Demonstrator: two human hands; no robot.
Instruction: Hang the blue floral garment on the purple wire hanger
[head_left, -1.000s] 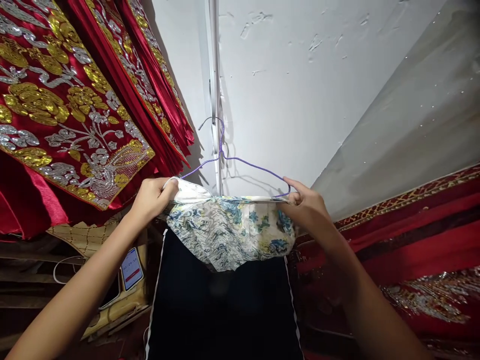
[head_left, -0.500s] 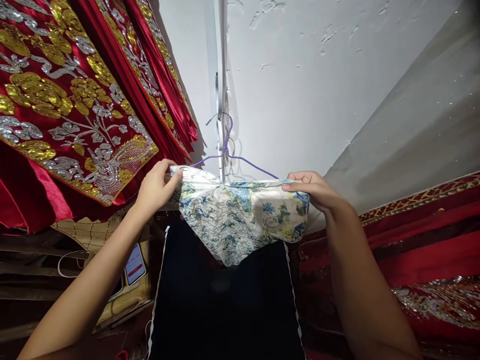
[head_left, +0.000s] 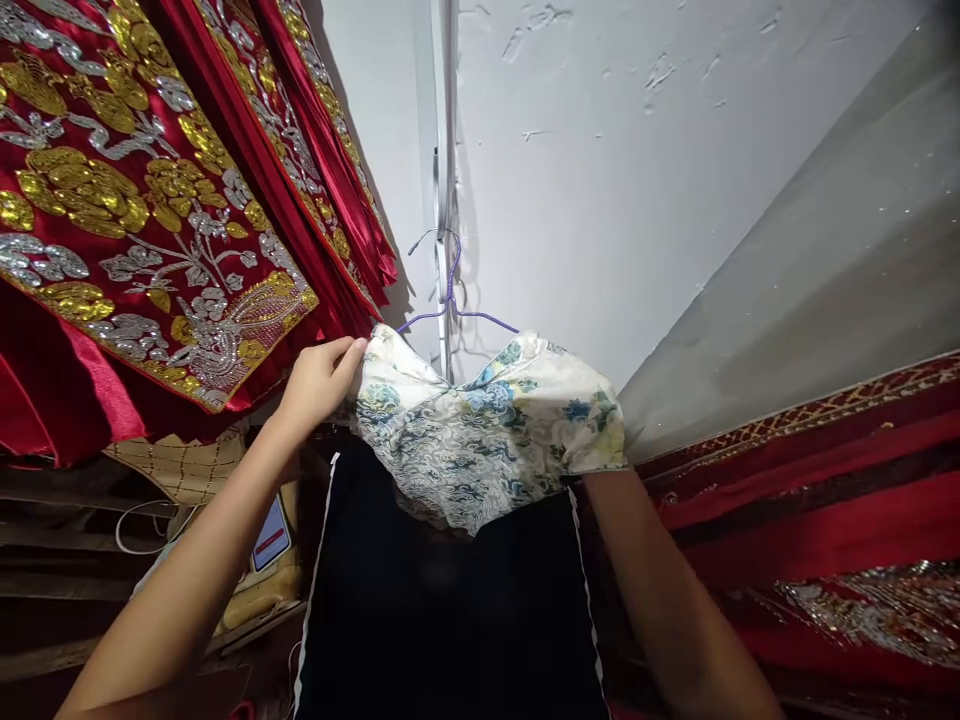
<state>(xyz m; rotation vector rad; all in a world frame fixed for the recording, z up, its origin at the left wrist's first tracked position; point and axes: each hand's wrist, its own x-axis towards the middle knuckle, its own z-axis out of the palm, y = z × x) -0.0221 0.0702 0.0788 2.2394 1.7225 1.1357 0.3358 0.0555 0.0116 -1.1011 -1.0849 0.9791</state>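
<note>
A short-sleeved floral top, white with blue and yellow print, hangs on a purple wire hanger. Its V neckline drops below the middle of the hanger. My left hand pinches the left shoulder of the top between thumb and fingers, near the hanger's end. On the other side, my right forearm reaches up behind the right sleeve, and the cloth hides the hand and its fingers. Below the top's hem shows black cloth with white edging along both sides.
The hanger's hook is at a white vertical strip on the pale wall. Red garments with gold and silver sequins hang at left. Red embroidered cloth lies at right. A phone rests at lower left.
My right hand has released the top's right edge and gone under the sleeve, out of sight. The right shoulder now sits up on the hanger; my left hand keeps its pinch.
</note>
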